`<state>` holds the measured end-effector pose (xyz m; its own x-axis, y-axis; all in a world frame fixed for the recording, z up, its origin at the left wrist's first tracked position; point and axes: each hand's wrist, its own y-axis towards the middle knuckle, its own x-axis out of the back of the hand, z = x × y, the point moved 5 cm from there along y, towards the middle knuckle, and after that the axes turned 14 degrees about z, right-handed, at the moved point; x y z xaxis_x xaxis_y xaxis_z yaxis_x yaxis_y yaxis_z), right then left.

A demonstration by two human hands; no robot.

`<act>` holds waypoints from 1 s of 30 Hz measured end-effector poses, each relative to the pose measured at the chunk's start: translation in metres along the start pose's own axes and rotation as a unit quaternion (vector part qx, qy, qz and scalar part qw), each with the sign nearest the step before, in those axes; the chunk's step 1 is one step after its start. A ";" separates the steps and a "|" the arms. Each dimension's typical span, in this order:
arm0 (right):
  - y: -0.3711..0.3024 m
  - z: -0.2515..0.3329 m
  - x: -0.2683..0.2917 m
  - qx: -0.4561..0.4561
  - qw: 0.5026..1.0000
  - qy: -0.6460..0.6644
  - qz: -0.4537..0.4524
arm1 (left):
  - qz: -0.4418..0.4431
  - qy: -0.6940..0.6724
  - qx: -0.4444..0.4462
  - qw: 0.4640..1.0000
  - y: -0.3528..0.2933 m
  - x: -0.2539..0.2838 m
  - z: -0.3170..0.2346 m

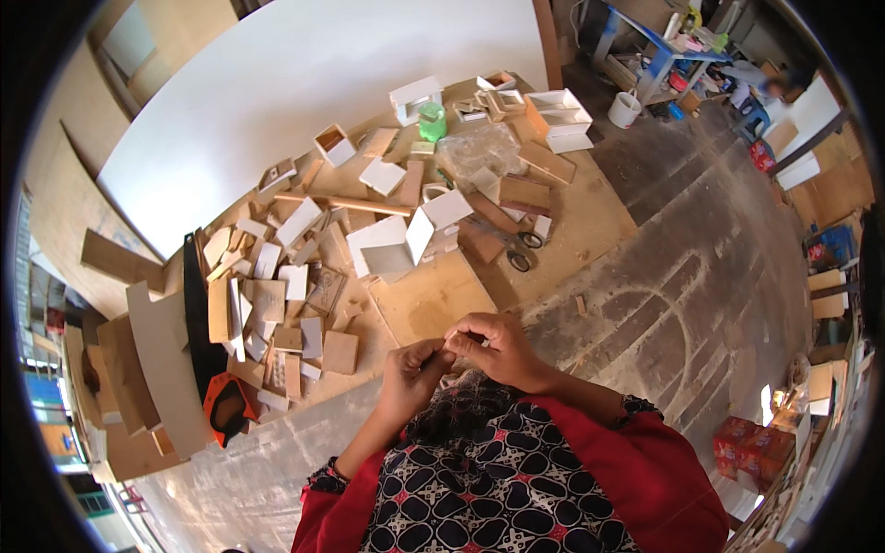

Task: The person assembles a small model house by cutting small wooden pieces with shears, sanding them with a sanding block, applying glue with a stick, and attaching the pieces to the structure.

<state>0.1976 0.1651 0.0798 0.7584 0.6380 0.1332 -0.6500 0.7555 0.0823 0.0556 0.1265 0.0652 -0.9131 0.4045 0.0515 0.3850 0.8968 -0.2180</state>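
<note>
My left hand [411, 376] and my right hand [498, 350] meet close in front of my body, fingertips pinched together. Whatever lies between the fingers is too small or too hidden to name. Just beyond them, a flat wooden board [433, 293] lies on the work board. On its far edge stands a small white open box [392, 244] with an upright flap. Scissors with black handles [521, 253] rest to the right of that box, beside brown wooden blocks [524, 194].
Many wood offcuts [267, 295] pile up at the left. A handsaw with an orange handle [228, 405] leans there. A green cup [430, 121] and a white divided box [559, 114] stand at the far side. A white bucket [624, 109] sits on the floor; a person [765, 83] is behind.
</note>
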 end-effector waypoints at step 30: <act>-0.006 -0.075 0.174 0.009 0.951 -0.297 0.087 | -0.118 -0.198 0.064 0.971 0.088 -0.113 0.015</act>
<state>0.3375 0.2826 0.0285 0.4818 0.5518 0.6808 -0.7676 0.6404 0.0242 0.1904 0.1570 0.0254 -0.9637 0.0672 -0.2584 0.1623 0.9160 -0.3669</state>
